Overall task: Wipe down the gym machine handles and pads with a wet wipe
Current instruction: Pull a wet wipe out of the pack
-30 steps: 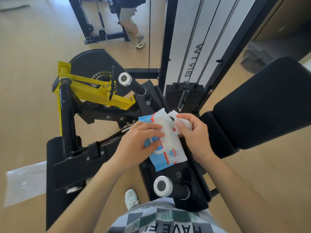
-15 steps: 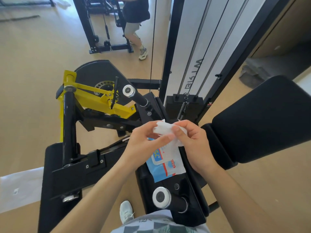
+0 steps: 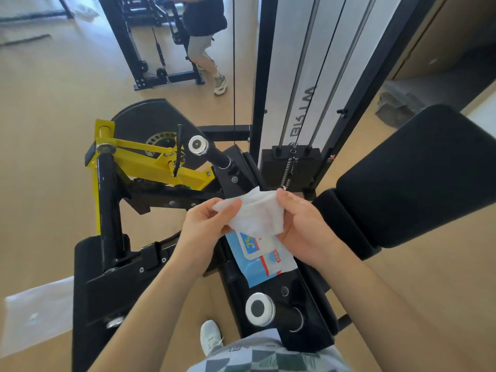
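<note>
A white wet wipe [image 3: 257, 214] is spread between both hands above the machine's seat. My left hand [image 3: 206, 228] pinches its left edge and my right hand [image 3: 304, 228] grips its right side. Below them a blue and white wipe pack [image 3: 264, 260] lies on the black seat pad [image 3: 311, 312]. A black handle with a chrome end cap [image 3: 198, 145] points up at the far side, and a second chrome-capped handle [image 3: 259, 309] sits near me. The large black back pad [image 3: 418, 181] is at the right.
The yellow lever arm [image 3: 150, 159] and black frame post [image 3: 107, 210] stand at the left. The weight stack [image 3: 291, 165] with its guide rods rises behind the seat. Another person [image 3: 205, 36] stands by a far rack. A white sheet [image 3: 37, 315] lies on the floor.
The wipe has been pulled out of the pack and opened out between both hands; the left hand has let go of the pack, which now lies on the seat.
</note>
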Demonstrator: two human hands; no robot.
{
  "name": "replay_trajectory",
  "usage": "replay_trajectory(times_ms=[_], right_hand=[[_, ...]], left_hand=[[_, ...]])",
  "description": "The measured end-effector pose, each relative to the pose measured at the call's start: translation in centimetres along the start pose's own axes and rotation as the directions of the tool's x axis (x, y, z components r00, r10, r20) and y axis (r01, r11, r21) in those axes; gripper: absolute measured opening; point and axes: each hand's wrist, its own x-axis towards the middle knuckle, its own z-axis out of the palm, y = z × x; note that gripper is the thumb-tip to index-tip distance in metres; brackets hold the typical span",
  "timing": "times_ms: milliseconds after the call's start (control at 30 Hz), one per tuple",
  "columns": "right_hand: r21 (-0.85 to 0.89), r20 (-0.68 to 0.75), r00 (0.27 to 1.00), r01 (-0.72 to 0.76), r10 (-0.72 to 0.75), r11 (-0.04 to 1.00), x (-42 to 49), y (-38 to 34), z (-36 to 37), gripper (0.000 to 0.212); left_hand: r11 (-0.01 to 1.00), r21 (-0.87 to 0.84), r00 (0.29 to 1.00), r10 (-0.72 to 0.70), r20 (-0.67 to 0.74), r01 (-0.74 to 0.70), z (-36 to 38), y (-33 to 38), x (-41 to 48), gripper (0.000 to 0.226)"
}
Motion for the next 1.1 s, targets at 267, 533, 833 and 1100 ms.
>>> replay_trajectory(times_ms=[267,533,833,1100], right_hand=[[-0.067,0.322,0.937,-0.121,0.136,0.99,0.0,-1.3,-1.0,0.048],[-0.227,0.084,0.996,0.034,-0.015,0.973,-0.1,-2.6,-1.7,0.014],[-0.268,-0.165,0.962,0.17,-0.219,0.948,0.9,-1.3,-0.8,0.018],[-0.325,-0.318,0.895,0.206,-0.312,0.923,1.5,-0.8,-0.6,0.018]], left_hand=[[0.97,-0.245,1.0,-0.003,-0.006,0.002,0.5,1.0,0.3,0.031],[0.973,-0.203,0.993,0.097,-0.069,-0.109,-1.3,1.5,1.3,0.029],[0.978,0.126,0.948,0.192,-0.253,-0.164,-2.0,0.3,2.4,0.022],[0.96,0.234,0.895,0.237,-0.377,-0.156,-2.6,-0.4,2.6,0.022]])
